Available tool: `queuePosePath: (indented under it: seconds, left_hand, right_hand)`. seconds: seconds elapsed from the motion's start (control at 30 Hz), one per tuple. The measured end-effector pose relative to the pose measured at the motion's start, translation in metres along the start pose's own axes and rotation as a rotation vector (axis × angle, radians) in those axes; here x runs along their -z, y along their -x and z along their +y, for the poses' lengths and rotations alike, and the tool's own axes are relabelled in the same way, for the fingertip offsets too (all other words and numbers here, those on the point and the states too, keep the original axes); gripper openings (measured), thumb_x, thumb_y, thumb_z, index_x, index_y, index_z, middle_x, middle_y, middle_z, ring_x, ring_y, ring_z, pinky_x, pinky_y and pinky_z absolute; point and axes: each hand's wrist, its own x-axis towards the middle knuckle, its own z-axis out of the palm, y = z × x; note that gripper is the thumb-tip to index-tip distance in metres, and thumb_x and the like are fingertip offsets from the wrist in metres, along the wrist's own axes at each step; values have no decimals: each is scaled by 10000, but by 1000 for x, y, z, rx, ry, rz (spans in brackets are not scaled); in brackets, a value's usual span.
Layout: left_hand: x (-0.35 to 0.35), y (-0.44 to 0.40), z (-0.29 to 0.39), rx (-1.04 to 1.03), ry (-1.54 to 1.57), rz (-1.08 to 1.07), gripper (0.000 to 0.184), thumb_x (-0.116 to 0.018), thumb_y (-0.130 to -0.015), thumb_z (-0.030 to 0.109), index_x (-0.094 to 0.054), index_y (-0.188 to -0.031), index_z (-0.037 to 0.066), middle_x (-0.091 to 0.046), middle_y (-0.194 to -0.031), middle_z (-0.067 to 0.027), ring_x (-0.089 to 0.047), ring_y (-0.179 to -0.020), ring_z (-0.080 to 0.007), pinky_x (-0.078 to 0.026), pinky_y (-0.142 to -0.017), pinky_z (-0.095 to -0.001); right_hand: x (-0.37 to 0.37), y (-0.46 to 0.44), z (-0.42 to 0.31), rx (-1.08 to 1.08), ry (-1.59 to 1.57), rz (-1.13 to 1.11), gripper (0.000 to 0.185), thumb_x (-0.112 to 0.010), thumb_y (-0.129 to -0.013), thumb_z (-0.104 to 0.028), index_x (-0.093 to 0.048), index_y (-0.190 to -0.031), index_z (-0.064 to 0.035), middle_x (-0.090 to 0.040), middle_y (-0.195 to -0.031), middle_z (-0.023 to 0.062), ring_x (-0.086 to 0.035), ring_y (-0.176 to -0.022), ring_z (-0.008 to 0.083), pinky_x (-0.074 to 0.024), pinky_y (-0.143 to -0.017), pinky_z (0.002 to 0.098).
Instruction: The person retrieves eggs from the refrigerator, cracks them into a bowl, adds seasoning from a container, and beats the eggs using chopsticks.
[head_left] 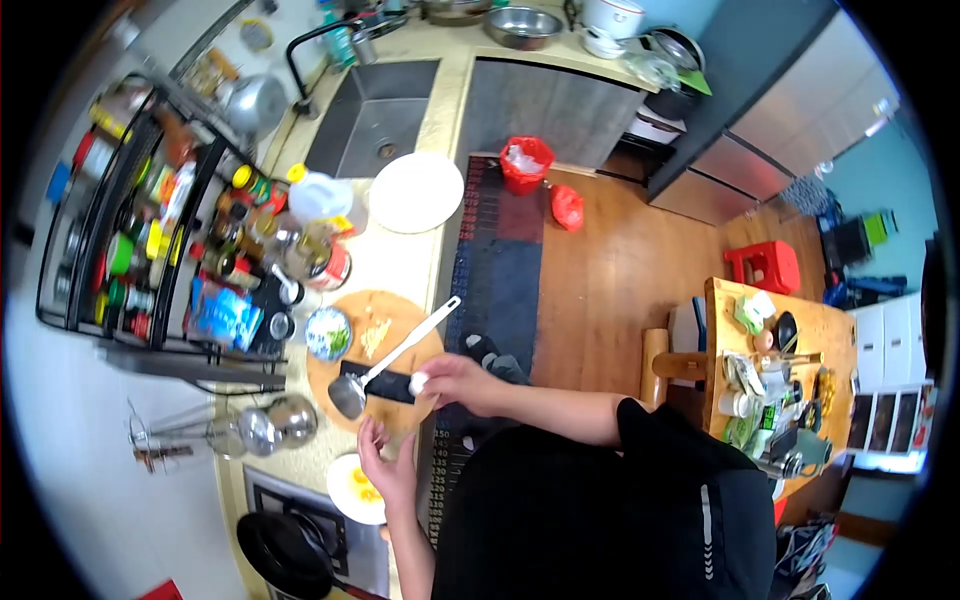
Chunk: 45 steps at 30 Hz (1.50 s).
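The right hand (460,385) pinches a white piece (418,381) by the board (398,315), while the left hand (387,465) (fingers and thumb parted) is near both ladle (349,397) and bowl (338,486).

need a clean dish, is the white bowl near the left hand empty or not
Not empty: yellow, yolk-like contents show inside the white bowl; depth cannot be told.

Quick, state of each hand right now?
Left hand: open, fingers spread, nothing visible in it.
Right hand: closed, holding a small white thing at the fingertips, possibly eggshell; too small to be sure.
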Motion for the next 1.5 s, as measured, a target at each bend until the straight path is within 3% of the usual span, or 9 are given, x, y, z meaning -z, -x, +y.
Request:
queuePosePath:
  seconds: [0.2,0.4,0.53,0.83,1.0,1.1,1.23,1.37,1.5]
  left_hand:
    - [12,-19,-12,-29,-40,-127,411,-712,-804,-41,-591,-1195,-12,-624,-1162,-113,-609,-908,-179,-498,-823,-294]
    - [31,-24,-11,129,-10,-23,342,-642,-892,-3,-575,-1227,-7,-636,-1017,-86,-588,-854,-130,-489,-799,-268]
    - [45,-15,-19,189,20,74,328,-633,-912,18,-578,-1234,-6,-639,-929,-61,-586,-844,-120,-486,-805,-264]
    - [92,56,-19,298,90,540,290,-605,-936,17,-599,-1224,-22,-664,-991,-60,-616,-924,-97,-497,-828,-242]
    - [114,139,-35,374,192,890,261,-632,-942,47,-590,-1191,-15,-654,-1045,-49,-599,-892,-77,-480,-832,-222]
    - [111,192,-44,462,200,1033,274,-637,-930,32,-590,-1195,-19,-649,-1027,-35,-572,-852,-55,-474,-805,-209]
    - [127,222,15,594,81,796,251,-706,-855,20,-639,-1092,-31,-642,-890,-19,-564,-743,-46,-482,-732,-214]
    - [167,198,148,104,-236,265,317,-807,-713,104,-686,-1002,54,-693,-969,-90,-679,-882,-265,-540,-736,-345]
    - [184,175,207,-460,-283,-17,273,-708,-800,157,-681,-1050,49,-657,-1012,-95,-663,-771,-187,-549,-668,-292]
  right_hand:
    - [154,-11,-54,93,-169,619,155,-634,-914,-159,-588,-1061,-142,-667,-911,21,-619,-766,121,-503,-625,260]
    - [318,-98,-221,492,-225,618,253,-586,-988,-234,-517,-1171,-74,-656,-998,62,-650,-806,169,-583,-668,310]
    - [316,-112,-303,292,-103,965,386,-547,-998,-209,-450,-1316,-15,-603,-1052,118,-634,-798,197,-610,-647,342]
    - [80,-78,-68,480,582,145,266,-367,-819,82,-591,-723,-23,-550,-685,7,-455,-621,67,-368,-560,212]
    - [-77,-27,49,285,1145,-610,191,-603,-883,-98,-628,-1061,-31,-640,-865,127,-636,-767,301,-504,-684,401]
    - [-114,-5,114,550,1379,-1045,210,-659,-855,-172,-617,-1016,-43,-625,-948,133,-644,-808,314,-523,-687,424]
    - [-151,9,184,606,1483,-1285,195,-649,-866,-211,-594,-945,-41,-602,-916,123,-653,-813,304,-537,-664,431]
    - [-156,18,241,766,1690,-1288,273,-626,-890,-256,-578,-1007,-13,-609,-956,166,-668,-812,300,-557,-664,409]
    - [-158,21,263,732,1841,-1259,344,-618,-890,-250,-543,-1089,21,-629,-970,176,-680,-814,282,-566,-667,386]
